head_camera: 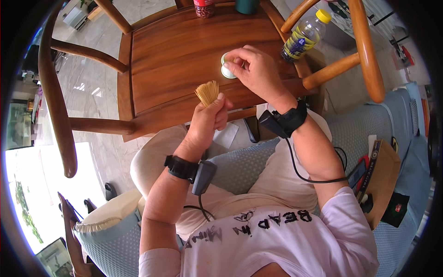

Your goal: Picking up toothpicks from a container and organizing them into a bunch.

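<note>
My left hand [211, 116] is closed around a bundle of thin wooden sticks, likely toothpicks [208, 92], whose tips fan out above the fist. To the right and farther forward, my right hand [254, 69] is over a small white and pale green round container [228, 72] on the wooden chair seat [180, 62]. Its thumb and index finger are bent together at the container's edge. Whether they pinch something there cannot be made out, and the fingers partly hide the container.
A bottle with a yellow cap [301, 38] stands at the seat's right edge. A red-labelled container [204, 7] and a dark green one [246, 5] are at the far edge. Curved armrests [57, 90] flank the seat. A cable [294, 162] hangs from the right wrist device.
</note>
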A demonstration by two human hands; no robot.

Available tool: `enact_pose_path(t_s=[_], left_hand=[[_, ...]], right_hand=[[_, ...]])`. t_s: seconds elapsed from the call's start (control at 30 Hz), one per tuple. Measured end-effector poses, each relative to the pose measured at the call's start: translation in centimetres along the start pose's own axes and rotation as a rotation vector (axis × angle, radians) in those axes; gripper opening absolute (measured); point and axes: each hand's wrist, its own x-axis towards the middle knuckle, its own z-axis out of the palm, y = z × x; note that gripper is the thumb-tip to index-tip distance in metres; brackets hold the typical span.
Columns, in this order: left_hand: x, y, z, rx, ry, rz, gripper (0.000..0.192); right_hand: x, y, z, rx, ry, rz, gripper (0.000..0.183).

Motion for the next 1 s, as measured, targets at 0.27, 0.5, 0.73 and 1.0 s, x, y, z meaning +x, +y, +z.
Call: enact_pose_path(t_s=[0.27, 0.5, 0.73, 1.0], left_hand=[[0.0, -0.1, -0.2, -0.033, -0.003, 0.011, 0.031], [0.0, 0.0, 0.1, 0.012, 0.0, 0.024, 0.03], [0.0, -0.1, 0.2, 0.01, 0.006, 0.01, 0.029], [0.0, -0.1, 0.2, 0.033, 0.007, -0.001, 0.029]], right_hand=[[-0.9, 0.0, 0.7, 0.443, -0.441, 0.186, 0.018], [0.6, 1.1, -0.7, 0.344, 0.024, 0.1, 0.014], [0.7, 2.3, -1.2, -0.13, 0.048, 0.021, 0.012], [-0.5, -0.4, -0.2, 0.228, -0.257, 0.082, 0.02]])
